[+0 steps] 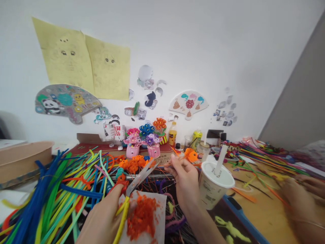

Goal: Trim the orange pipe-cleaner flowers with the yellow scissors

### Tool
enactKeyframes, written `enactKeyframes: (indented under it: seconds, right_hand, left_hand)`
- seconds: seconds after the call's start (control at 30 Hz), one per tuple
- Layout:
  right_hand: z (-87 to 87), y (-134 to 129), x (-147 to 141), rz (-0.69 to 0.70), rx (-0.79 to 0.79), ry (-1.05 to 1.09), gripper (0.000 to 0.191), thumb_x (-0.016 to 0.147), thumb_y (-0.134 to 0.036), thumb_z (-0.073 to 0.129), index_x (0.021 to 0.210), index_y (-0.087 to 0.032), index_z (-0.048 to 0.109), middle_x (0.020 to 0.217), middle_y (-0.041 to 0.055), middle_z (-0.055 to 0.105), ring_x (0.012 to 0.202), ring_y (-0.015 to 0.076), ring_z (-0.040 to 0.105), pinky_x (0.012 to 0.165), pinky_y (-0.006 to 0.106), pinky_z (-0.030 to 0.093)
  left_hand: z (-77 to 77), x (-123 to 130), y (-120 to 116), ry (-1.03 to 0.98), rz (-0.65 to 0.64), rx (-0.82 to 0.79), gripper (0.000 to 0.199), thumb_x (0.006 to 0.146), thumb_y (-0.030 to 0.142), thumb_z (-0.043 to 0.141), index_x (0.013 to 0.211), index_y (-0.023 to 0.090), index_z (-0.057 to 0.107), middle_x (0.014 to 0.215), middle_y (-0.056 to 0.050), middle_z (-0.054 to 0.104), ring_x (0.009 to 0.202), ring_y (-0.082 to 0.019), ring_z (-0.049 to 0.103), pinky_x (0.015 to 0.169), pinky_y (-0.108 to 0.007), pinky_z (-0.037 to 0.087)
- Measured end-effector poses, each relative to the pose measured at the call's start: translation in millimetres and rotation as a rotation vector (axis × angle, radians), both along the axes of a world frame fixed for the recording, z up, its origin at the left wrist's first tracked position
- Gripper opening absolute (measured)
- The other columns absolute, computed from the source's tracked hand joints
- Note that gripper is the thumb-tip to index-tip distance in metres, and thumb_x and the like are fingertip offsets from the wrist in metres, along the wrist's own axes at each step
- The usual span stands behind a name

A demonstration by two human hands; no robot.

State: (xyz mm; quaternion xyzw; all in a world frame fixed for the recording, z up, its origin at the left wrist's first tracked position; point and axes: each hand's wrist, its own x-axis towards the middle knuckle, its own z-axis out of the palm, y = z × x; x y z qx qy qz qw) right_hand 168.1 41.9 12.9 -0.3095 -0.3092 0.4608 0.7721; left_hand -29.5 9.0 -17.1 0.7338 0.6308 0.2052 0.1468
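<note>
My left hand [105, 215] is closed around a pair of scissors [124, 211] with yellow handles. Their metal blades stand apart and point up towards my right hand [184, 179]. The fingertips of that hand are pinched together beside an orange fuzzy flower [191, 155], whose stem they appear to hold. Below the blades, orange fuzz clippings [143, 217] lie on a white sheet of paper [158, 234]. Just behind the scissors sit several orange fuzzy flowers [135, 164].
A lidded drink cup [215, 184] with a straw stands close to my right wrist. Many coloured pipe cleaners [68, 193] are heaped at left. Small potted pipe-cleaner flowers [153, 145] and a yellow-orange bottle [172, 134] line the wall. Another person's hands [299, 200] are at right.
</note>
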Motion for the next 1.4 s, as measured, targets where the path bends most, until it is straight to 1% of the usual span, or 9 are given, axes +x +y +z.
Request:
enactKeyframes:
  seconds: [0.1, 0.2, 0.37, 0.57, 0.77, 0.9, 1.03, 1.2, 1.4]
  right_hand:
    - [-0.8, 1.0, 0.0, -0.03, 0.007, -0.004, 0.037, 0.059, -0.034, 0.084, 0.05, -0.017, 0.053, 0.057, -0.0034, 0.06, 0.056, 0.012, 0.06, 0.06, 0.025, 0.053]
    - [-2.7, 1.9, 0.9, -0.04, 0.021, -0.029, 0.036, 0.062, -0.034, 0.082, 0.051, -0.017, 0.053, 0.059, -0.0023, 0.061, 0.057, 0.013, 0.061, 0.062, 0.027, 0.053]
    - [-4.3, 1.5, 1.5, -0.052, 0.093, -0.105, 0.032, 0.07, -0.033, 0.078, 0.054, -0.017, 0.055, 0.063, -0.0016, 0.063, 0.06, 0.0128, 0.061, 0.063, 0.026, 0.051]
    - [-5.5, 1.8, 2.0, -0.041, 0.129, -0.16, 0.026, 0.071, -0.035, 0.077, 0.063, -0.017, 0.06, 0.063, -0.0003, 0.066, 0.06, 0.0147, 0.062, 0.064, 0.028, 0.05]
    - [-5.1, 1.8, 1.0, -0.001, 0.132, -0.123, 0.024, 0.071, -0.034, 0.078, 0.065, -0.016, 0.062, 0.062, -0.001, 0.067, 0.06, 0.0127, 0.061, 0.064, 0.025, 0.048]
    - [-3.3, -0.2, -1.0, -0.017, 0.135, -0.099, 0.023, 0.07, -0.032, 0.079, 0.065, -0.016, 0.063, 0.062, -0.0022, 0.066, 0.061, 0.0115, 0.06, 0.068, 0.024, 0.048]
    - [-1.5, -1.2, -1.2, -0.003, 0.15, -0.089, 0.019, 0.07, -0.031, 0.078, 0.068, -0.017, 0.065, 0.068, -0.0019, 0.065, 0.065, 0.0129, 0.062, 0.072, 0.027, 0.049]
    - [0.8, -1.5, -1.7, -0.002, 0.216, -0.097, 0.02, 0.07, -0.029, 0.078, 0.065, -0.017, 0.062, 0.073, -0.0005, 0.065, 0.066, 0.0144, 0.062, 0.07, 0.029, 0.051]
    - [1.0, -1.4, -2.5, 0.01, 0.255, -0.058, 0.02, 0.069, -0.028, 0.079, 0.063, -0.018, 0.062, 0.072, -0.0011, 0.063, 0.068, 0.014, 0.061, 0.069, 0.027, 0.05]
  left_hand:
    - [4.2, -0.2, 0.9, 0.024, 0.041, -0.046, 0.028, 0.085, 0.048, 0.027, 0.084, 0.027, 0.045, 0.086, -0.008, 0.072, 0.081, -0.027, 0.07, 0.066, -0.032, 0.048]
    - [1.1, -4.2, 3.9, 0.041, 0.106, -0.055, 0.037, 0.085, 0.048, 0.025, 0.099, 0.021, 0.047, 0.094, -0.015, 0.072, 0.091, -0.032, 0.069, 0.075, -0.04, 0.05]
    - [-4.5, -10.9, 7.1, -0.094, 0.131, 0.062, 0.056, 0.077, 0.05, 0.031, 0.117, 0.012, 0.045, 0.121, -0.023, 0.063, 0.106, -0.03, 0.065, 0.084, -0.037, 0.051]
    - [0.2, -8.3, 2.8, -0.117, 0.046, 0.073, 0.043, 0.081, 0.053, 0.041, 0.107, 0.02, 0.054, 0.097, -0.01, 0.072, 0.087, -0.026, 0.067, 0.077, -0.035, 0.051]
    - [-2.0, -6.6, 3.8, -0.08, 0.083, 0.052, 0.041, 0.081, 0.053, 0.042, 0.103, 0.021, 0.054, 0.081, -0.005, 0.069, 0.074, -0.024, 0.065, 0.066, -0.031, 0.048]
    - [2.8, -3.7, 0.2, -0.047, 0.056, 0.015, 0.046, 0.08, 0.051, 0.042, 0.108, 0.017, 0.055, 0.086, -0.009, 0.07, 0.078, -0.027, 0.065, 0.072, -0.035, 0.048]
    - [5.9, -1.1, -1.3, -0.008, 0.042, 0.015, 0.046, 0.077, 0.049, 0.047, 0.11, 0.019, 0.058, 0.104, -0.013, 0.071, 0.098, -0.031, 0.065, 0.083, -0.038, 0.046]
    - [7.5, -0.1, -0.2, 0.037, 0.027, 0.002, 0.039, 0.079, 0.048, 0.047, 0.106, 0.023, 0.06, 0.085, -0.007, 0.073, 0.087, -0.029, 0.068, 0.079, -0.035, 0.047]
    - [12.3, 1.7, -2.8, 0.037, 0.005, -0.048, 0.038, 0.079, 0.047, 0.048, 0.103, 0.021, 0.061, 0.101, -0.01, 0.073, 0.091, -0.029, 0.066, 0.078, -0.035, 0.046]
